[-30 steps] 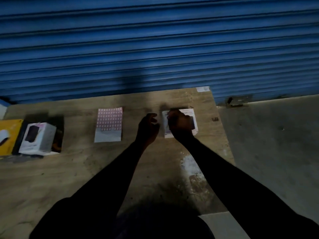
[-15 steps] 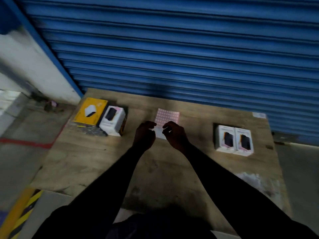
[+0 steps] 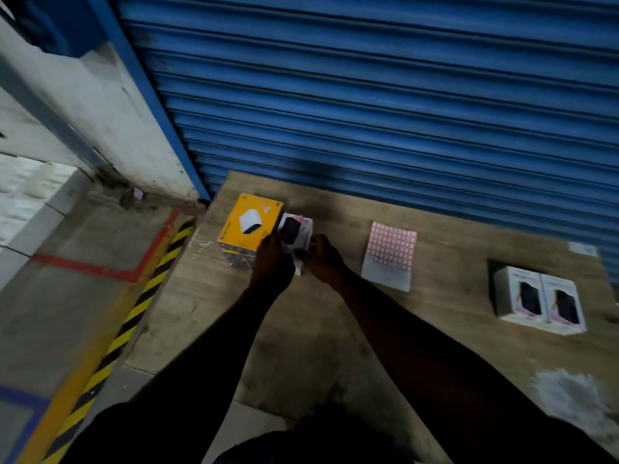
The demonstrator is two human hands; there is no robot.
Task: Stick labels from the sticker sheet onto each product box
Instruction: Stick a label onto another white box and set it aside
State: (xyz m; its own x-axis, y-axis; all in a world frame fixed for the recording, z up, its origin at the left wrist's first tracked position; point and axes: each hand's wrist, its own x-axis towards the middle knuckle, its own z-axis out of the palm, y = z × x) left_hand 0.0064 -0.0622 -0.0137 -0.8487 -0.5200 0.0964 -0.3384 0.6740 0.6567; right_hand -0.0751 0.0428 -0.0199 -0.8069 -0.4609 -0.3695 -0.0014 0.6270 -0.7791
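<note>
Both hands have left the sticker sheet (image 3: 390, 254), where they met half a second ago, and shifted to the white box (image 3: 299, 231) just left of centre frame, which stands touching the yellow box (image 3: 249, 222). The left hand (image 3: 273, 262) wraps the white box's near left side, fingers curled against it, apparently to brace it so it does not slide. The right hand (image 3: 323, 259) sits at the box's near right edge with fingertips pinched together; a label may be between them, but the dim light and blur make that impossible to tell (nothing pink shows there). The sheet lies flat on the wooden board (image 3: 335, 329) right of the hands, near enough for the next peel. Two more white boxes (image 3: 539, 298) sit side by side at the right of the frame, well apart from the hands, probably the finished pile. The step in hand looks like pressing a label onto this box.
</note>
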